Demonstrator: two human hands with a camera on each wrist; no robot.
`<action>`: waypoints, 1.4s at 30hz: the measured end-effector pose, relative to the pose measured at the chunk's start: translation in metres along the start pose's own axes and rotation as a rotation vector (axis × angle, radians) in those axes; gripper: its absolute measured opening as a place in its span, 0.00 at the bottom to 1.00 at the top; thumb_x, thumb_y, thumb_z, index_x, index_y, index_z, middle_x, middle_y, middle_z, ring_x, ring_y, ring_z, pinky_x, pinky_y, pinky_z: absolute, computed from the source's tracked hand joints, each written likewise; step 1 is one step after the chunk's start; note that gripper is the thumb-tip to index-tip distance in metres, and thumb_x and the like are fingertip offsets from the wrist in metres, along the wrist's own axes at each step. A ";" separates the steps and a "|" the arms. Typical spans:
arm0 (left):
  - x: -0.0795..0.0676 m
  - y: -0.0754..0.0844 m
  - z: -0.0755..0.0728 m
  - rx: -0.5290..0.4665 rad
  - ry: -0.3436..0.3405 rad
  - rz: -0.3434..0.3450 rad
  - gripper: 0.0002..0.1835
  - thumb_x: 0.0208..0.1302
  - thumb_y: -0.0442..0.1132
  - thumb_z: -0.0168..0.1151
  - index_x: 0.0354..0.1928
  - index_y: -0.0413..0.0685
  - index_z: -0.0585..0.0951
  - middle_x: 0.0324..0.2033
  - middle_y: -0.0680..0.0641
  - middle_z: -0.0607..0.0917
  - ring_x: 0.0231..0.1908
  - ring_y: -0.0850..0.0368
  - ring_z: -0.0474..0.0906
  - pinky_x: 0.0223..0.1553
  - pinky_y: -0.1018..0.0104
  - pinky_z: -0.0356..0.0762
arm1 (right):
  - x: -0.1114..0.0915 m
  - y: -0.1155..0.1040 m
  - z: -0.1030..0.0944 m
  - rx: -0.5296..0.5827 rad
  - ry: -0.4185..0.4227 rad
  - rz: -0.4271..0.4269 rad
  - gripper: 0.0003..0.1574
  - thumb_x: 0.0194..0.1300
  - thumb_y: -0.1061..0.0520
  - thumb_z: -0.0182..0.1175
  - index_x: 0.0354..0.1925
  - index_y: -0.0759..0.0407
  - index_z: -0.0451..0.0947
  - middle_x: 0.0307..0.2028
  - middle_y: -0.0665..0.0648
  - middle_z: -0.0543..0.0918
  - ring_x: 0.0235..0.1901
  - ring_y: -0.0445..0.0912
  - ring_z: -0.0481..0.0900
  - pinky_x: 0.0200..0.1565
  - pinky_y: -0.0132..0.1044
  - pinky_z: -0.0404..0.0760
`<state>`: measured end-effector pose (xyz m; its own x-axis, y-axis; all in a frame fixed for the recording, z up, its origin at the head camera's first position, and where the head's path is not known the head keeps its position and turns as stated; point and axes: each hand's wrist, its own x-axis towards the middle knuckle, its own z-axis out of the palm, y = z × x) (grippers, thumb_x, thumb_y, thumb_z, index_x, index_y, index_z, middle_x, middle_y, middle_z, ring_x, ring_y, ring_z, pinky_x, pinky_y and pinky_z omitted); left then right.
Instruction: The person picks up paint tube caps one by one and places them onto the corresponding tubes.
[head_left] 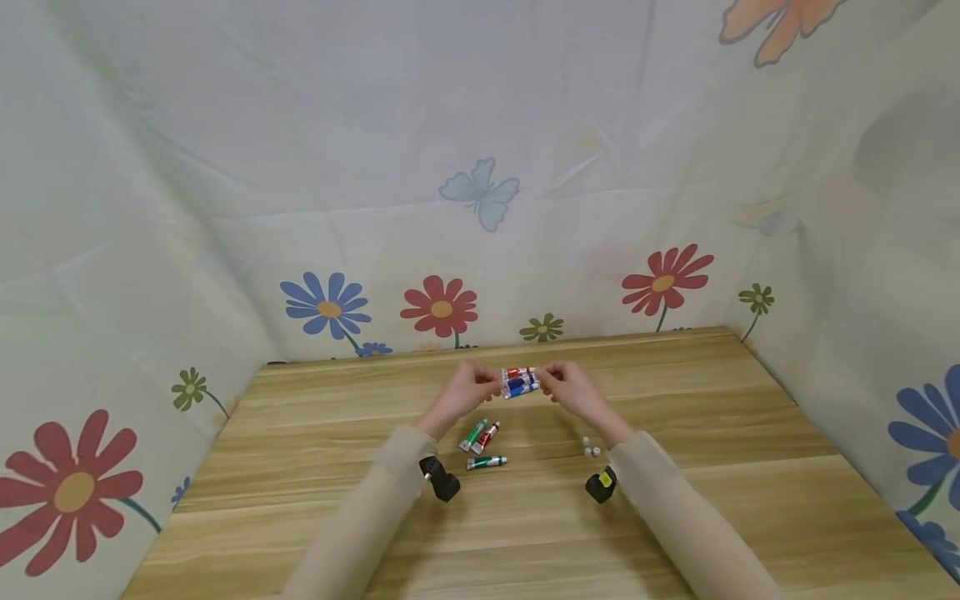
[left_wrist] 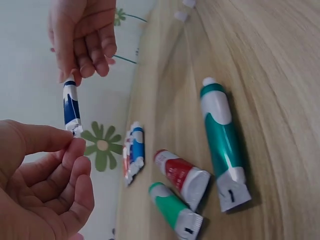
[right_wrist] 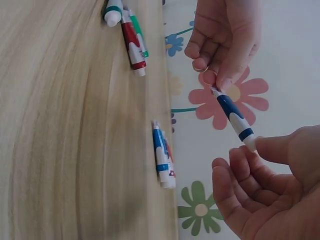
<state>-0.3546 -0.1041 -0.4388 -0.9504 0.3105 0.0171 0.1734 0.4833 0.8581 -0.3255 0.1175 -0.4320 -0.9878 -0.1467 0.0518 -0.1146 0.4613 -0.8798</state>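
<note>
A small dark blue and white paint tube [left_wrist: 71, 105] is held above the table between both hands. My left hand [head_left: 468, 390] pinches its flat crimped end between thumb and index finger. At the white cap, my right hand [head_left: 570, 388] grips with thumb and fingertips, its other fingers loosely curled. Under the hands, a lighter blue tube [right_wrist: 160, 150] lies beside others at the back of the table, one of them red [head_left: 517, 372]. Nearer the left wrist lie a red tube [left_wrist: 181, 172], a light green tube [left_wrist: 172, 207] and a dark green tube [left_wrist: 220, 137].
Several small white pieces [head_left: 591, 450] sit on the wooden table [head_left: 337, 483] by the right wrist. A flower-printed cloth [head_left: 375, 242] hangs behind the table's back edge and along both sides. Each wrist wears a black camera.
</note>
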 end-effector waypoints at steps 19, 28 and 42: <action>0.007 -0.029 0.017 0.021 -0.035 -0.148 0.07 0.69 0.37 0.64 0.39 0.40 0.85 0.34 0.45 0.83 0.32 0.53 0.76 0.31 0.65 0.75 | 0.020 0.028 0.022 -0.068 -0.041 0.116 0.21 0.76 0.54 0.55 0.26 0.64 0.74 0.18 0.51 0.71 0.19 0.43 0.66 0.24 0.34 0.67; 0.013 -0.028 0.025 0.181 -0.009 -0.098 0.06 0.66 0.35 0.65 0.33 0.39 0.86 0.27 0.48 0.81 0.29 0.56 0.73 0.30 0.67 0.72 | 0.023 0.034 0.025 -0.118 -0.013 0.109 0.24 0.75 0.55 0.55 0.20 0.60 0.72 0.16 0.50 0.68 0.18 0.42 0.63 0.22 0.33 0.63; 0.019 -0.027 0.026 0.252 0.026 -0.100 0.05 0.63 0.33 0.66 0.31 0.39 0.85 0.25 0.49 0.80 0.27 0.55 0.73 0.29 0.67 0.70 | 0.025 0.036 0.026 -0.167 0.018 0.117 0.21 0.72 0.57 0.58 0.21 0.61 0.76 0.18 0.50 0.72 0.19 0.42 0.65 0.23 0.32 0.63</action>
<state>-0.3704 -0.0898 -0.4746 -0.9719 0.2310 -0.0455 0.1334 0.7000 0.7016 -0.3516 0.1083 -0.4747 -0.9970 -0.0686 -0.0359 -0.0138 0.6134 -0.7896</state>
